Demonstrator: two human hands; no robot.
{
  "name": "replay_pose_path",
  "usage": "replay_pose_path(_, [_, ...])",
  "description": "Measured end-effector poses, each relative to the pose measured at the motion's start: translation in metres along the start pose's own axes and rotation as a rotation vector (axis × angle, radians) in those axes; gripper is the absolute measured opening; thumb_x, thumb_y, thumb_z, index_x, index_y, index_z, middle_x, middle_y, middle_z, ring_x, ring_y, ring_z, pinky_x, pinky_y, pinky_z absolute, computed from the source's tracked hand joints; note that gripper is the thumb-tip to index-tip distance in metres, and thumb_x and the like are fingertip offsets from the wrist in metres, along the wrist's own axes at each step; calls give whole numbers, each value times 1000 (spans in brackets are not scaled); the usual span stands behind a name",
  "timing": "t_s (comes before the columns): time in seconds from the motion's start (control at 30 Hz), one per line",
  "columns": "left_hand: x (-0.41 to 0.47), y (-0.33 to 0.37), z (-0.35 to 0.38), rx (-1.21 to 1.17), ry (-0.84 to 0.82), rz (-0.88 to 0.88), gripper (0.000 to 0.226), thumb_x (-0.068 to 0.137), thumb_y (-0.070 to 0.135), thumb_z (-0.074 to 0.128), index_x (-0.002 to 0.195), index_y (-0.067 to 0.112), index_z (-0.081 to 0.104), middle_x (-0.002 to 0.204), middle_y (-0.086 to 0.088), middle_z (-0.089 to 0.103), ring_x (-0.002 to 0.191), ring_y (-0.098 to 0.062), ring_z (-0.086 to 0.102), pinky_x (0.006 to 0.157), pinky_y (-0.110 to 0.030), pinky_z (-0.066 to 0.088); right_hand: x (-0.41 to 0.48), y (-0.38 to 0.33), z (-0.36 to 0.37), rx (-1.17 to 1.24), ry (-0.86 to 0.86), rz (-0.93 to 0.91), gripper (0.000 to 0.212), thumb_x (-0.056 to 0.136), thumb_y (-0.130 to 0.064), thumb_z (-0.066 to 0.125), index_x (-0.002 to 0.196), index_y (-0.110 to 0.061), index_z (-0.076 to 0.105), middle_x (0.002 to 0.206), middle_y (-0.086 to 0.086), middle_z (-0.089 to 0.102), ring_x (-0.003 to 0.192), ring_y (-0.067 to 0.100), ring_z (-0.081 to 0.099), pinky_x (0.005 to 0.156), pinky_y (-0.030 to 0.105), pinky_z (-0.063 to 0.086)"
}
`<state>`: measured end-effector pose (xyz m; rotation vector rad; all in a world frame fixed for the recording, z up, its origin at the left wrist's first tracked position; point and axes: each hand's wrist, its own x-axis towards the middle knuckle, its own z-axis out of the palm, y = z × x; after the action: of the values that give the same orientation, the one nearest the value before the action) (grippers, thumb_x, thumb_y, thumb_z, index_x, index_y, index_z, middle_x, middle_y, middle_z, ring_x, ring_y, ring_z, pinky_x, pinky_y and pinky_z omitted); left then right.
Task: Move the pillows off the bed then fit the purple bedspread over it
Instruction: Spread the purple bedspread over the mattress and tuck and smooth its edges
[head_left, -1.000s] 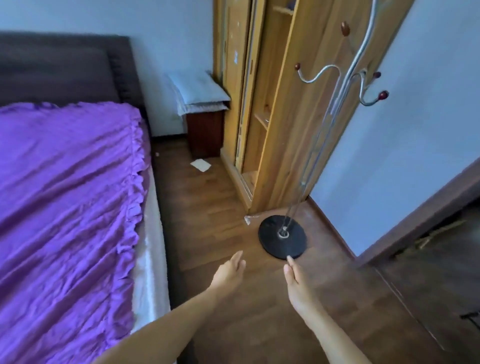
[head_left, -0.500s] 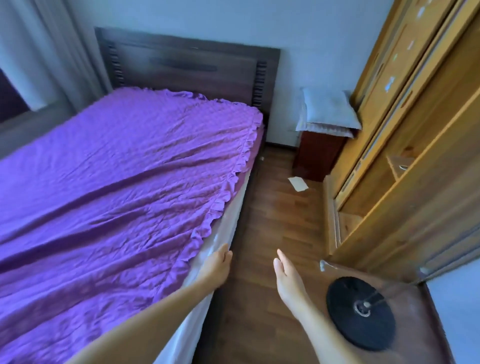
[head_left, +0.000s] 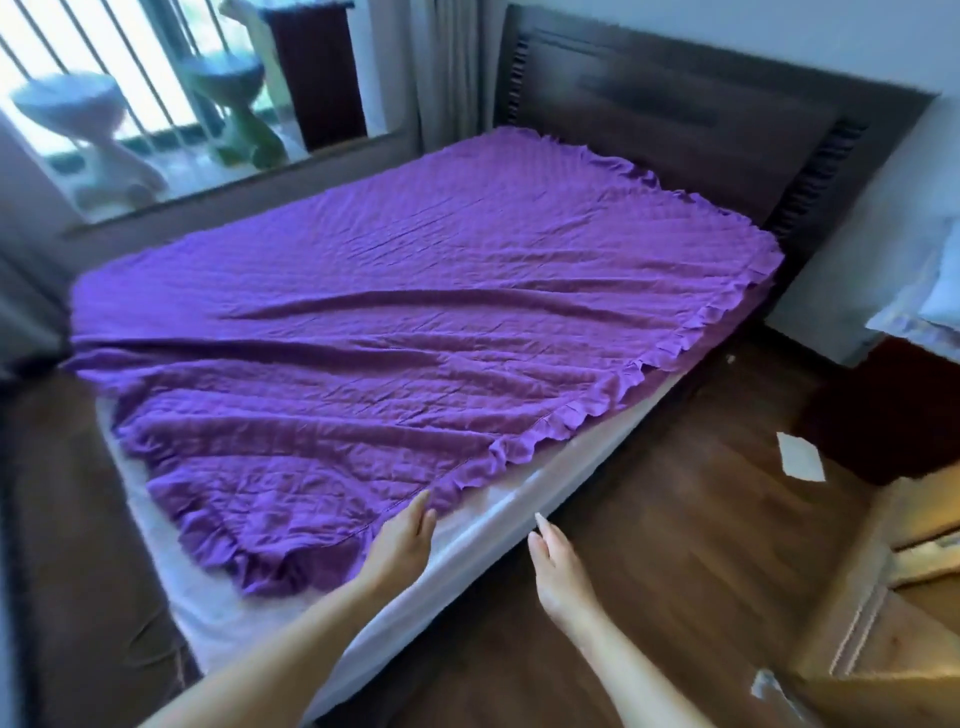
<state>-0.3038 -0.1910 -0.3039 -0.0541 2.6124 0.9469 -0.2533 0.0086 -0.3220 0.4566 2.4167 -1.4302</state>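
- Although it covers most of the bed, the purple quilted bedspread (head_left: 415, 322) with its ruffled hem lies askew and deeply creased. It reaches the dark brown wooden headboard (head_left: 701, 119) at the far end.
- Its ruffle runs along the top of the white-sheeted mattress (head_left: 498, 512) on the near side instead of hanging over it. A bare white strip shows along that side and around the foot corner.
- Over that near strip, the left hand (head_left: 402, 543) has its fingers straight and close together, with the tips at the ruffled hem. I cannot tell whether they touch the cloth; nothing is gripped.
- Just off the mattress edge, above the dark wooden plank floor (head_left: 675, 519), the right hand (head_left: 558, 566) is held flat, fingers straight and together, and holds nothing.
- Off the bed, the pale blue-white pillows (head_left: 930, 291) are stacked on a dark reddish-brown bedside cabinet (head_left: 883, 415) at the right edge of view, next to the headboard.
- A small white sheet of paper (head_left: 802, 456) lies on the floor in front of that cabinet.
- A light wooden wardrobe (head_left: 883, 597) fills the lower right corner.
- Beyond the far side of the bed, a barred window (head_left: 145, 62) has a pale grey curtain (head_left: 452, 67) drawn to its right.
- Blurred pale blue and green stool-like shapes show through the bars.
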Motion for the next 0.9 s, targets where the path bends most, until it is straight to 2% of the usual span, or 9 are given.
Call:
replay_pose_path(0.1, [-3, -31, -4, -17, 41, -66, 45, 101, 30, 35, 145, 18, 33, 144, -7, 45, 132, -22, 41, 103, -29, 33, 14, -1, 25, -50, -80, -8, 47, 102, -30, 29, 147, -16, 28, 154, 2, 26, 142, 15, 22, 114, 27, 19])
replay_pose_path(0.33, [-11, -119, -16, -43, 132, -187, 45, 100, 27, 37, 144, 17, 34, 142, -7, 46, 131, -21, 43, 101, -29, 34, 22, -3, 117, -125, -246, -74, 48, 102, -30, 31, 147, -14, 28, 154, 0, 26, 142, 12, 22, 112, 22, 17])
replay_pose_path(0.63, [-1, -232, -8, -46, 154, -137, 50, 97, 23, 46, 145, 14, 32, 139, -10, 50, 127, -22, 46, 99, -28, 36, 31, 18, 225, -281, -303, -171, 47, 102, -29, 32, 147, -18, 26, 155, -3, 23, 143, 10, 16, 114, 23, 13])
replay_pose_path(0.73, [10, -269, 2, -28, 158, -134, 56, 94, 22, 53, 145, 16, 32, 125, -12, 56, 113, -25, 54, 89, -26, 38, 56, 22, 253, -366, -299, -254, 48, 102, -30, 31, 148, -22, 22, 157, -2, 16, 144, 12, 11, 114, 26, 11])
replay_pose_path(0.77, [16, -285, 8, -11, 166, -123, 58, 92, 22, 55, 145, 18, 31, 124, -11, 56, 114, -26, 53, 91, -27, 39, 67, 24, 264, -408, -295, -285, 48, 102, -31, 31, 149, -24, 21, 157, -1, 14, 144, 14, 10, 115, 28, 11])
replay_pose_path(0.83, [30, -313, 20, 70, 185, -96, 63, 91, 25, 57, 146, 18, 28, 138, -9, 48, 132, -28, 39, 106, -31, 32, 92, 30, 282, -537, -277, -366, 51, 101, -34, 32, 149, -25, 18, 158, 1, 8, 145, 17, 7, 116, 31, 9])
replay_pose_path(0.9, [48, -331, 26, 207, 185, -65, 69, 92, 28, 55, 149, 19, 18, 154, -2, 27, 144, -24, 15, 115, -32, 18, 118, 34, 296, -686, -255, -476, 55, 100, -35, 34, 150, -24, 12, 159, 3, 1, 146, 19, 0, 117, 35, 3])
